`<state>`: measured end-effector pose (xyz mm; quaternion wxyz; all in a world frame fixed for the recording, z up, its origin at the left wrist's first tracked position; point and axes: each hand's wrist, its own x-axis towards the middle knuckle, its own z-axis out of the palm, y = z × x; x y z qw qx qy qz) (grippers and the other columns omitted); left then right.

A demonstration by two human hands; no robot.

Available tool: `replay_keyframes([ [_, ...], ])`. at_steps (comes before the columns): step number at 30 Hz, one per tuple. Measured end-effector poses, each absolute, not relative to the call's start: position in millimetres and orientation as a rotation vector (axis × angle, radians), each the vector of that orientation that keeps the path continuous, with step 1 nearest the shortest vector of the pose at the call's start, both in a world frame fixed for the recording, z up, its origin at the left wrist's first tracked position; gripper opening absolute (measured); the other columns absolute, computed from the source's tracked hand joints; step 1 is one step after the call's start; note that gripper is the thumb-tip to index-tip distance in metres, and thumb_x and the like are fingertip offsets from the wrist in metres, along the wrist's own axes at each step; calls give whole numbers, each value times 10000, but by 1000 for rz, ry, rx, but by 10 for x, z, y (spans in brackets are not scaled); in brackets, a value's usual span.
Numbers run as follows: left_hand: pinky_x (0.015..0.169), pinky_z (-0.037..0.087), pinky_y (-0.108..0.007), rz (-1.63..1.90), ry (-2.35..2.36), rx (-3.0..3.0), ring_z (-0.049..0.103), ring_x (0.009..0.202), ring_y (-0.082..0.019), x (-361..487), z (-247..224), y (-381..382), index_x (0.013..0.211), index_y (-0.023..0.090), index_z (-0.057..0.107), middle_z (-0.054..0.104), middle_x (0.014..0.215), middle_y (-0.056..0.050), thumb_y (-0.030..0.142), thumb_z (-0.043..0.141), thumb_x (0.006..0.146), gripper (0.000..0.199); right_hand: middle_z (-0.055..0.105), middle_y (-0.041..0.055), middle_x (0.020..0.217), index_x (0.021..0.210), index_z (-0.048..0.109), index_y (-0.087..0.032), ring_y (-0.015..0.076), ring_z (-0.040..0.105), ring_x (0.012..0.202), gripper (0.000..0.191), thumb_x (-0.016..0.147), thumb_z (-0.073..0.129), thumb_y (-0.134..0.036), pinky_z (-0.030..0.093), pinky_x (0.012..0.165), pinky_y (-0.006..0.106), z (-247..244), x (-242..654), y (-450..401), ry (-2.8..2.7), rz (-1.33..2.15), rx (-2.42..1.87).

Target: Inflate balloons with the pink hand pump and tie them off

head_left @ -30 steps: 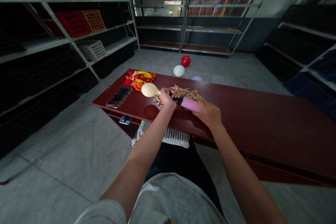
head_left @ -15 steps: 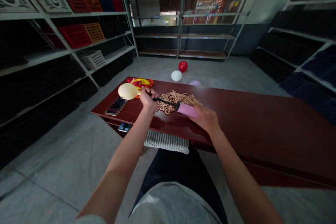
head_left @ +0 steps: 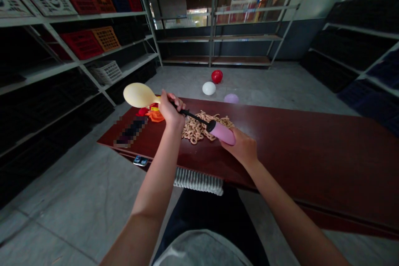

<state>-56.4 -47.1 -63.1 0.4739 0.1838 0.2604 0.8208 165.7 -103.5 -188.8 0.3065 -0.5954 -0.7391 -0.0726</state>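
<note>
A cream balloon (head_left: 139, 95), partly inflated and pear-shaped, points left from my left hand (head_left: 172, 110). The fingers of that hand are closed around its neck and the black end of a balloon pump (head_left: 225, 133). The pump's thin black rod runs down to the right into a pink barrel. My right hand (head_left: 242, 146) is wrapped around the barrel's far end. Below the pump, a heap of tan ring-like or curled pieces (head_left: 193, 129) lies on the dark red table (head_left: 299, 145). Where the neck meets the nozzle is hidden by my fingers.
Red, yellow and orange limp balloons (head_left: 155, 115) lie at the table's left, near a pixelated dark object (head_left: 131, 132). A phone (head_left: 140, 160) rests below the tabletop edge. Red (head_left: 217, 76), white (head_left: 208, 88) and lilac (head_left: 231, 98) balloons are on the floor beyond. Shelves with crates (head_left: 81, 44) stand left.
The cream balloon looks larger and has moved left and up with my left hand. Limp balloons behind it show differently as the view has shifted slightly. Both hands keep their hold.
</note>
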Motion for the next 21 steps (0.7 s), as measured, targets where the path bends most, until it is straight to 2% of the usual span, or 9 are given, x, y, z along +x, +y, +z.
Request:
replay_keyframes([
  [7, 354, 269, -214, 1860, 657, 573, 305, 290, -71, 186, -832, -365, 568, 184, 448, 357, 397, 54, 418, 463, 988, 481, 756, 63, 867, 1092, 665, -215, 239, 696, 726, 465, 743, 675, -522, 411, 589, 290, -1877, 1675, -1010, -1828, -161, -1634],
  [12, 350, 245, -216, 1796, 643, 546, 291, 291, -66, 336, -980, -351, 550, 185, 426, 343, 402, 53, 408, 453, 993, 497, 751, 59, 838, 1024, 672, -216, 246, 699, 719, 430, 734, 680, -533, 398, 570, 293, -1855, 1697, -1002, -1819, -154, -1706],
  [17, 351, 212, -228, 1779, 604, 444, 257, 296, -71, 91, -1015, -409, 546, 186, 394, 314, 408, 52, 317, 399, 1009, 481, 758, 57, 933, 1128, 660, -223, 245, 712, 781, 476, 765, 674, -531, 462, 616, 307, -1837, 1634, -1023, -1922, -167, -1652],
  [21, 357, 217, -236, 1777, 587, 391, 249, 307, -76, -154, -1047, -500, 552, 197, 304, 271, 415, 58, 362, 402, 1017, 502, 715, 91, 1182, 1315, 561, -208, 254, 705, 953, 597, 804, 664, -498, 526, 732, 331, -1852, 1586, -1043, -2019, -176, -1517],
])
